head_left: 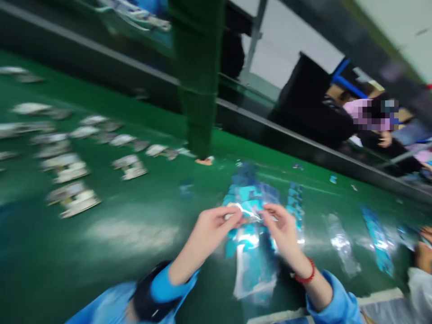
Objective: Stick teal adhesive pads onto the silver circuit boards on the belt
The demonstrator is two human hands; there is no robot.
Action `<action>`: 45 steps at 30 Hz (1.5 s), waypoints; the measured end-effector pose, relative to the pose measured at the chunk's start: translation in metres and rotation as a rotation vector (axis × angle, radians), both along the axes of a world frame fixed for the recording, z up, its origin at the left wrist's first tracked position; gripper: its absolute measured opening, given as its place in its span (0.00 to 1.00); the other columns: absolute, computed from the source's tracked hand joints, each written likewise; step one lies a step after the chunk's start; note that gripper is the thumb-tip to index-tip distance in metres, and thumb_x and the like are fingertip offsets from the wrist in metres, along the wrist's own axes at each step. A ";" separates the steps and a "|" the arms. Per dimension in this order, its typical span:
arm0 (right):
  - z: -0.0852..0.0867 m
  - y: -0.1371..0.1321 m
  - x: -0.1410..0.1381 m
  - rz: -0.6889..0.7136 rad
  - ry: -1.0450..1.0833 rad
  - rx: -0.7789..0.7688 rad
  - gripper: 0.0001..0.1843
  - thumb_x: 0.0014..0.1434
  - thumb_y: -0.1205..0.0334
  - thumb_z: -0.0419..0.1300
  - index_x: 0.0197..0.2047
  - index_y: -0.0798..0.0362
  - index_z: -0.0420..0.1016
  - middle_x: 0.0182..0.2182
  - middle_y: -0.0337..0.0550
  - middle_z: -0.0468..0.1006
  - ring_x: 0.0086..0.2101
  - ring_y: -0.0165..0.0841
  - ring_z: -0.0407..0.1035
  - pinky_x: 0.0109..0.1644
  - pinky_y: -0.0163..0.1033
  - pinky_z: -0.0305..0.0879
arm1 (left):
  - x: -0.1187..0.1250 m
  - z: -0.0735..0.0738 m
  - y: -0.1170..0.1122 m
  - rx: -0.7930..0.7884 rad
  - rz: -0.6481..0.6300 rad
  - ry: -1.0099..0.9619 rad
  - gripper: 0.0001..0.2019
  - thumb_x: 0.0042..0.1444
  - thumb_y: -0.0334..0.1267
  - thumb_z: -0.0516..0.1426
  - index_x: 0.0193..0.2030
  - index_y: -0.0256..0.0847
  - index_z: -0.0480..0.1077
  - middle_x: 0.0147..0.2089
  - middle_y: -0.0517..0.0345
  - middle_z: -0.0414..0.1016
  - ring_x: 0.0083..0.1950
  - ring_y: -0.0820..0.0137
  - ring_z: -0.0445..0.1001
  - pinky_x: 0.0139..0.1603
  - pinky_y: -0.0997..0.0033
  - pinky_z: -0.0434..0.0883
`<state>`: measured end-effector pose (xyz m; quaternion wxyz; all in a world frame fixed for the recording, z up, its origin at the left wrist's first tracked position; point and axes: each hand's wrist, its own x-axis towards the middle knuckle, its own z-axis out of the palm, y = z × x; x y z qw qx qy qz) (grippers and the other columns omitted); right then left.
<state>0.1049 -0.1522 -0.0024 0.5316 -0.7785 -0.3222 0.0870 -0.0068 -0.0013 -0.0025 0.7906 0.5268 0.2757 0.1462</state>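
My left hand is closed in a pinch on a small whitish part, which shows partly between thumb and fingers. Close by on the right, my right hand has its thumb and fingertips pressed together; what they grip is too blurred to name. A shiny, clear-looking piece spans the gap between the hands. Beneath them lie sheets of blue film pieces with clear plastic backing. To the right of my right hand is another strip of blue film pieces.
Several whitish flat parts lie in rows on the green table. A green hanging post or cloth comes down behind the films. More film strips lie right, near another person's hand. A dark ledge borders the back.
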 end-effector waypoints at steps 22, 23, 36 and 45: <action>0.008 0.011 -0.011 -0.170 0.161 0.257 0.11 0.63 0.57 0.59 0.34 0.52 0.80 0.34 0.44 0.83 0.39 0.34 0.76 0.49 0.39 0.70 | 0.007 0.010 -0.003 0.114 -0.053 0.063 0.12 0.28 0.49 0.70 0.22 0.48 0.82 0.27 0.55 0.83 0.30 0.60 0.83 0.31 0.74 0.80; 0.008 0.010 -0.010 -0.190 0.176 0.284 0.12 0.63 0.56 0.59 0.33 0.52 0.79 0.33 0.43 0.82 0.37 0.33 0.76 0.48 0.39 0.70 | 0.007 0.010 -0.003 0.099 -0.046 0.076 0.12 0.28 0.49 0.70 0.21 0.48 0.82 0.26 0.56 0.83 0.29 0.60 0.83 0.31 0.75 0.79; 0.004 -0.003 0.011 -0.437 0.092 0.443 0.13 0.66 0.56 0.55 0.37 0.54 0.77 0.34 0.47 0.81 0.34 0.34 0.77 0.39 0.41 0.74 | -0.009 0.007 0.030 0.690 0.166 0.375 0.08 0.41 0.46 0.62 0.24 0.46 0.81 0.27 0.56 0.83 0.31 0.55 0.83 0.23 0.72 0.75; 0.019 -0.010 -0.025 -0.009 -1.154 0.014 0.17 0.54 0.75 0.65 0.45 0.50 0.79 0.40 0.48 0.83 0.41 0.38 0.73 0.46 0.44 0.72 | -0.002 0.034 -0.026 0.238 0.021 -0.083 0.08 0.50 0.39 0.62 0.30 0.38 0.82 0.32 0.53 0.84 0.35 0.63 0.82 0.37 0.72 0.79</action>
